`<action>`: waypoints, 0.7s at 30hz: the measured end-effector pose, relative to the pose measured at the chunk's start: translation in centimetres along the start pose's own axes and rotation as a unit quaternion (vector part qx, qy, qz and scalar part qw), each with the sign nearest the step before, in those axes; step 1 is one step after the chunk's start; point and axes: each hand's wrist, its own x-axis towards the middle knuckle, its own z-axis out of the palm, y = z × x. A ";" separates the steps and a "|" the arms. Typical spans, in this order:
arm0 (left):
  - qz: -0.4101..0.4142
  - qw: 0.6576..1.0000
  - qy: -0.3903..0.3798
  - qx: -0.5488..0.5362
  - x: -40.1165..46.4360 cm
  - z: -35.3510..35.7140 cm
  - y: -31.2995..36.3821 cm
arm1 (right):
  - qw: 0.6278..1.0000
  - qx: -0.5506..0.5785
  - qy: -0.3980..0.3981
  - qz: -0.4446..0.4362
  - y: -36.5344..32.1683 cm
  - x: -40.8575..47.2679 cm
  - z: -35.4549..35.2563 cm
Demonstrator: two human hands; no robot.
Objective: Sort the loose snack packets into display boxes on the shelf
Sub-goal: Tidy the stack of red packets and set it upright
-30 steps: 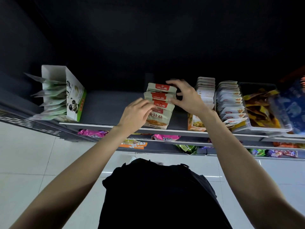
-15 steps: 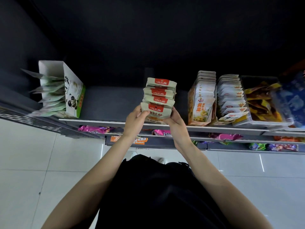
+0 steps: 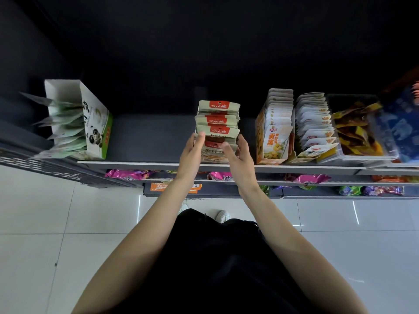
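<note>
Two hands up at the front edge of the shelf (image 3: 147, 141). Left hand (image 3: 191, 155) is flat, fingers straight, pressed on the left side of the row of beige red-label packets (image 3: 217, 123). Right hand (image 3: 241, 159) cups the row's right side, thumb over the front packet; can't tell if it's pinching. Row stands mid-shelf, running front to back. Panda box (image 3: 95, 123) well left, orange display box (image 3: 260, 132) near right, both holding pouches

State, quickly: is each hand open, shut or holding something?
Left hand: open, straight fingers against the packets' left side.
Right hand: open, fingers against their right side.
</note>
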 end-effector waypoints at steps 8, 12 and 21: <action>0.076 0.993 0.060 0.065 0.9 0.4 -1.7 | 0.993 -0.082 0.079 -0.024 1.2 0.9 0.9; 0.046 0.997 0.059 -0.008 0.0 1.2 -1.8 | 0.998 -0.028 0.052 -0.004 0.9 0.6 1.1; 0.065 0.996 -0.055 -0.013 -0.5 -1.8 -2.1 | 0.946 -0.261 -0.018 -0.191 2.5 -0.4 -1.5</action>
